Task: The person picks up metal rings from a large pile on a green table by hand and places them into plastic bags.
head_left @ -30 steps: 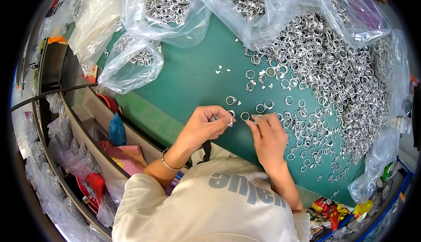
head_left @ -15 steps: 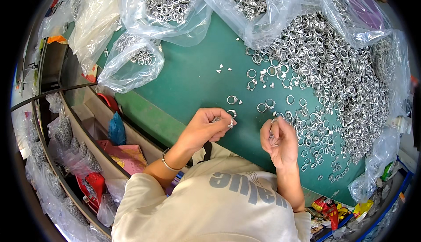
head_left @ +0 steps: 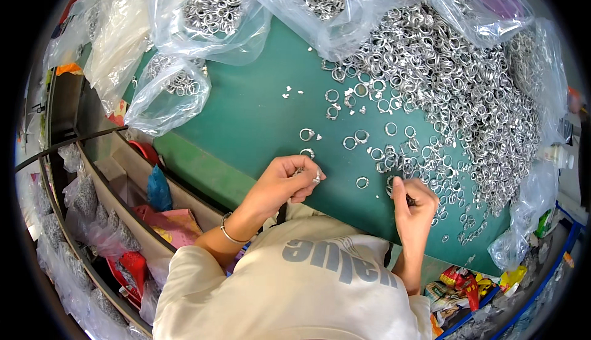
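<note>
My left hand [head_left: 286, 181] is closed near the table's front edge, in front of my body. Silvery metal shows inside its curled fingers, and a small pale silver piece [head_left: 317, 178] pokes out at the fingertips. To the right, my right hand [head_left: 416, 206] is closed at the near edge of the scattered silver rings [head_left: 431, 161]. One ring [head_left: 390, 185] shows at its thumb tip, and something dark metallic sits within the curled fingers. A single ring [head_left: 362, 183] lies on the table between the hands. Just beyond the left hand lie two more rings, one of them this ring [head_left: 306, 134].
A big heap of rings [head_left: 455, 75] covers the right of the green table [head_left: 258, 106]. Clear plastic bags of rings [head_left: 212, 7] line the far side, with a smaller bag [head_left: 172, 93] at left. Drawers [head_left: 123, 174] stand left; coloured wrappers [head_left: 462, 284] lie lower right.
My right hand has moved right, away from the left, to the scattered rings, palm turned down. A ring now shows where it was. The whole view has shifted slightly; my left hand stays closed.
</note>
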